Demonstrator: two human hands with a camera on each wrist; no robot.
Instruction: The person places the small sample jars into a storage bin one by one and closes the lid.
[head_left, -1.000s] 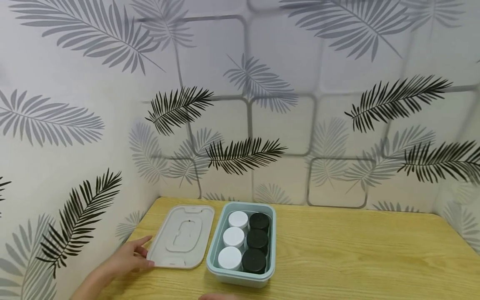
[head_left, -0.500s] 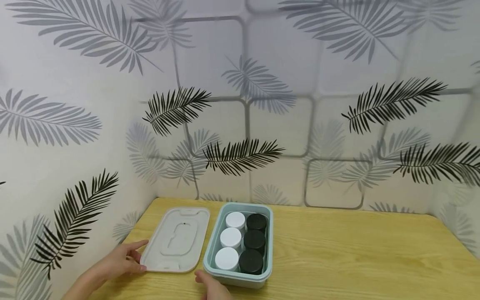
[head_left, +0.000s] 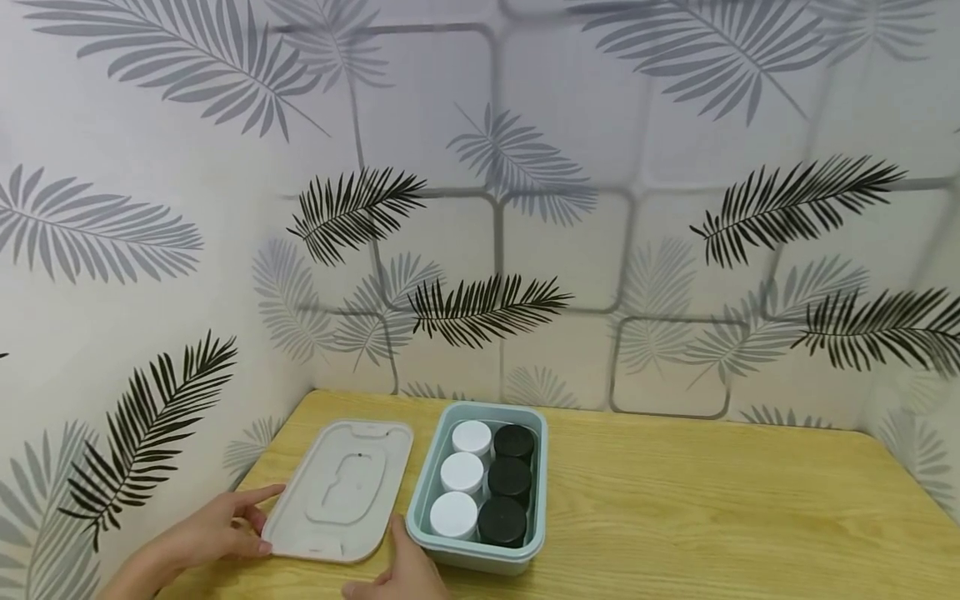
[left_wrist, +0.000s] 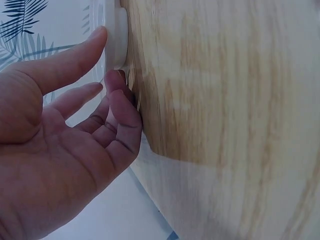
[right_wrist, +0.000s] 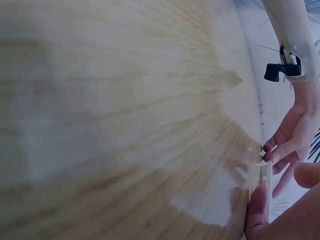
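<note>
A translucent white lid lies on the left of the wooden table. My left hand pinches its near left corner, thumb on the edge; in the left wrist view the other fingers of the left hand curl in low beside the tabletop. My right hand is at the lid's near right corner, one finger extended between lid and box. In the right wrist view, the right hand's digits are spread on either side of the lid's edge.
Right of the lid stands a light blue box, with white-capped jars in its left column and black-capped jars in its right. Leaf-patterned walls border the wooden tabletop at the back and left.
The lid has slid left and toward me with my left hand, widening its gap to the box. My right hand has come in from the bottom edge to the lid's near right corner.
</note>
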